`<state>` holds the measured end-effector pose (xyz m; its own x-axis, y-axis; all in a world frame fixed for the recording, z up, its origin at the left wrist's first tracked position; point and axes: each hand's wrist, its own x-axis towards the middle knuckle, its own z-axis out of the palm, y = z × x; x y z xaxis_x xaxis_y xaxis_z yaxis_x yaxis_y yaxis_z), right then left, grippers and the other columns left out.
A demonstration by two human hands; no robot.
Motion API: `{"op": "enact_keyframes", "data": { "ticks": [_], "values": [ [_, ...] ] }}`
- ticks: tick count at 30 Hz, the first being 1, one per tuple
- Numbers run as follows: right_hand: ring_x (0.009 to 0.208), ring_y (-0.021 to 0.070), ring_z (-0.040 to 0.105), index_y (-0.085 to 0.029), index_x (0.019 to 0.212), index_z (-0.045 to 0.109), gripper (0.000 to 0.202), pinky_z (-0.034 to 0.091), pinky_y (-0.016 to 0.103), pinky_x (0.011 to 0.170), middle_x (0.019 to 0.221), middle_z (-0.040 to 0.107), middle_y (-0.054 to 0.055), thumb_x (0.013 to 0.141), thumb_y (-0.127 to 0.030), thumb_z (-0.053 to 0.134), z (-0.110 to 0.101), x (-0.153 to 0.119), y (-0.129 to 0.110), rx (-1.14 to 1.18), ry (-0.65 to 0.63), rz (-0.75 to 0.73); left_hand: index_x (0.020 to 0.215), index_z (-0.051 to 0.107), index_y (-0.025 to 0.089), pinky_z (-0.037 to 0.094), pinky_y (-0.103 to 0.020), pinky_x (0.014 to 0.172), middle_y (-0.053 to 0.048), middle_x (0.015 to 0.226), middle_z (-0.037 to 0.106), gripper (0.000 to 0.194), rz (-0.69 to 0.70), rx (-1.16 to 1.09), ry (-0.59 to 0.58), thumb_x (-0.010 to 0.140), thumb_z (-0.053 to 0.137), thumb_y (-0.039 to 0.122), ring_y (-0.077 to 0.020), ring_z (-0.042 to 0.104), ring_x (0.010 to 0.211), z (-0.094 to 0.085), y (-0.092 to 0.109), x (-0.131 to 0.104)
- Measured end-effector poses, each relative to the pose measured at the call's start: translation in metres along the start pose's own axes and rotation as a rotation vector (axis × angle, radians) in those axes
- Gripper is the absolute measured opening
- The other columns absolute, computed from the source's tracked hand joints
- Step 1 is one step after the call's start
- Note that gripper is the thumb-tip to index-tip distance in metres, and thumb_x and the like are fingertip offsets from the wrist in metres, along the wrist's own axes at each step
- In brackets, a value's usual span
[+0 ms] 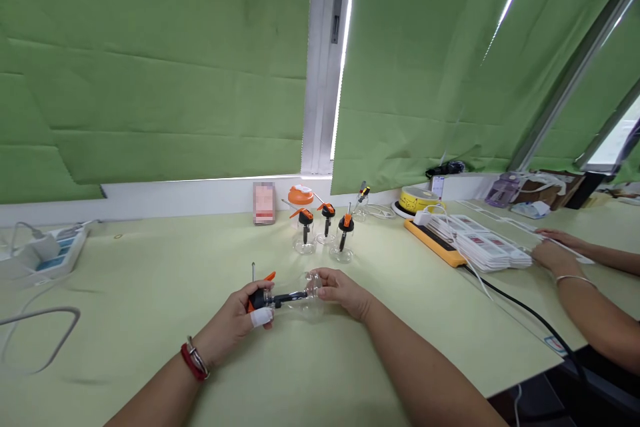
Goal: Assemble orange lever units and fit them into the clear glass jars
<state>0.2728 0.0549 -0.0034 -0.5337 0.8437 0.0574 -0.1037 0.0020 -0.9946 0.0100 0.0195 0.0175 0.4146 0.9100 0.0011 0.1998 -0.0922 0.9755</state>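
Note:
Just above the table, a clear bottle (295, 299) with a black-and-orange cap lies sideways between my hands. A dark tube runs inside it, and a thin metal piece sticks up beside the cap. My left hand (245, 312), its thumb wrapped in white tape, is closed around the cap end. Around the bottle's flared base, my right hand (343, 290) has its fingers curled. Beyond my hands stand three similar bottles: a left one (305, 237), a middle one (327, 221) and a right one (344, 240). Behind them is a container with an orange lid (301, 195).
Against the wall leans a pink card box (264, 203). A power strip (47, 253) is at the left. An orange-edged power strip (435, 242), stacked printed sheets (487, 245) and a yellow tape roll (419, 200) lie right. Another person's hands (555, 253) are at the far right.

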Motion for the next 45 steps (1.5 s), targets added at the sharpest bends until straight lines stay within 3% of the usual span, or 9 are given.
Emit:
{"op": "enact_keyframes", "data": {
  "ticks": [4,11,14,17,27,33,37,40,45],
  "values": [
    [0.091,0.0196,0.058,-0.015,0.096,0.064,0.037,0.037,0.035,0.091,0.091,0.064,0.006,0.073,-0.044,0.068,0.004,-0.001,-0.003,-0.035,0.027,-0.002,0.119,0.05,0.017,0.042,-0.032,0.078,-0.001,0.073,0.064,0.049,-0.001,-0.006,-0.006,0.076,0.063,0.037,-0.0188,0.057,0.074,0.001,0.001,-0.001],
    [0.096,0.0226,0.054,-0.014,0.091,0.067,0.048,0.032,0.04,0.095,0.095,0.063,0.008,0.08,-0.059,0.053,0.005,0.0,-0.001,-0.165,0.111,-0.018,0.118,0.051,0.018,0.043,-0.033,0.078,-0.002,0.074,0.064,0.047,0.032,-0.032,0.0,0.076,0.063,0.035,-0.0188,0.057,0.074,-0.001,-0.003,0.002],
    [0.105,0.022,0.051,-0.022,0.119,0.054,0.06,0.032,0.04,0.096,0.116,0.057,0.009,0.07,-0.052,0.07,0.001,0.001,0.002,-0.081,0.039,-0.067,0.117,0.051,0.017,0.044,-0.033,0.079,-0.002,0.072,0.063,0.045,0.031,-0.031,0.023,0.076,0.062,0.034,-0.0183,0.057,0.073,-0.001,-0.003,0.002],
    [0.106,0.0206,0.05,-0.027,0.127,0.045,0.084,0.034,0.039,0.096,0.122,0.053,0.008,0.054,-0.035,0.085,-0.001,0.001,0.004,-0.101,-0.012,-0.123,0.117,0.05,0.018,0.044,-0.034,0.08,0.0,0.071,0.062,0.046,0.019,-0.044,0.041,0.076,0.063,0.035,-0.0175,0.058,0.072,-0.001,-0.003,0.002],
    [0.091,0.0201,0.057,-0.015,0.097,0.063,0.042,0.037,0.037,0.091,0.09,0.063,0.005,0.072,-0.048,0.068,0.002,0.003,0.005,-0.093,0.042,-0.009,0.121,0.049,0.018,0.043,-0.032,0.078,0.0,0.074,0.062,0.051,0.025,-0.029,-0.009,0.076,0.063,0.036,-0.0167,0.057,0.073,-0.002,-0.004,0.002],
    [0.089,0.0227,0.054,-0.015,0.083,0.068,0.052,0.034,0.039,0.093,0.086,0.063,0.006,0.08,-0.062,0.049,0.003,0.005,0.006,-0.259,0.126,-0.029,0.119,0.05,0.016,0.041,-0.033,0.081,-0.002,0.07,0.064,0.049,0.007,-0.006,0.016,0.077,0.062,0.038,-0.0195,0.057,0.076,-0.001,-0.006,0.002],
    [0.105,0.0248,0.05,-0.019,0.106,0.066,0.052,0.033,0.04,0.097,0.109,0.061,0.008,0.078,-0.061,0.053,0.0,0.004,0.007,-0.218,0.085,-0.043,0.116,0.052,0.017,0.042,-0.033,0.081,-0.001,0.069,0.063,0.047,-0.005,-0.043,0.051,0.075,0.063,0.037,-0.0185,0.057,0.073,-0.001,-0.005,0.003],
    [0.113,0.0227,0.046,-0.026,0.131,0.046,0.078,0.03,0.041,0.1,0.126,0.052,0.009,0.063,-0.047,0.077,-0.003,0.003,0.008,-0.114,0.002,-0.099,0.116,0.05,0.018,0.043,-0.034,0.081,0.001,0.072,0.062,0.048,-0.019,-0.075,0.067,0.074,0.064,0.036,-0.0165,0.057,0.069,-0.001,-0.003,0.003],
    [0.11,0.0217,0.05,-0.024,0.125,0.05,0.078,0.033,0.042,0.099,0.116,0.057,0.008,0.056,-0.034,0.084,-0.004,0.004,0.009,-0.133,0.001,-0.109,0.115,0.051,0.018,0.042,-0.035,0.08,0.001,0.067,0.062,0.049,-0.025,-0.002,0.061,0.073,0.063,0.04,-0.0184,0.058,0.072,-0.002,0.001,0.002]
  ]
}}
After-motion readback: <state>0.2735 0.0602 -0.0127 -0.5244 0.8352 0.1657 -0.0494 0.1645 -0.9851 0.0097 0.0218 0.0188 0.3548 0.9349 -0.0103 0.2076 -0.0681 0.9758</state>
